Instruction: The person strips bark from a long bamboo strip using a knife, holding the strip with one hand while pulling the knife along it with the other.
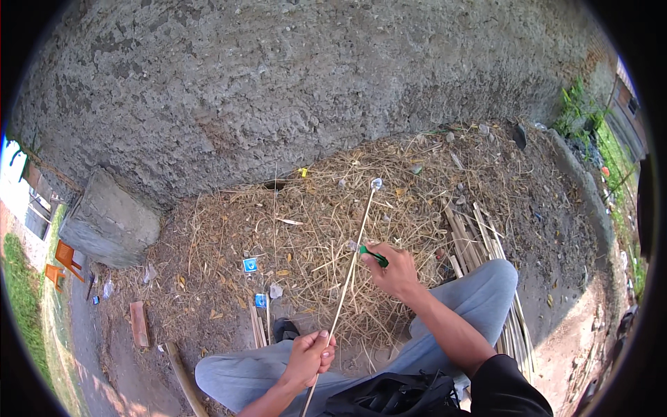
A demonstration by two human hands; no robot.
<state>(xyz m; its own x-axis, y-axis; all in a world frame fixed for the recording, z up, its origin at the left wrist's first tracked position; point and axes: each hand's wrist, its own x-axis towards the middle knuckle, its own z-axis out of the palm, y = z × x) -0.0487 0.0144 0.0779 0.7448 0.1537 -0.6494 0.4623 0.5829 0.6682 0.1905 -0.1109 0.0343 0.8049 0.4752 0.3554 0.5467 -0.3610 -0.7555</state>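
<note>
A long, thin bamboo strip [340, 311] runs slantwise from my lap up to a small pale stone-like lump on the ground. My left hand [310, 357] is closed round its lower part, above my left thigh. In my right hand [396, 270] is a green-handled knife [374, 256], held against the strip at about mid-length. Its blade is small and hard to make out. Pale curled shavings [361, 306] lie thickly on the ground under both hands.
A rough grey wall [313, 83] rises in front. Bundled bamboo strips [514, 326] lie beside my right leg, with more slats [465, 236] beyond. At left are a concrete block [114, 215], a brick [139, 324] and a wooden pole [184, 379]. Blue packets [250, 265] litter the ground.
</note>
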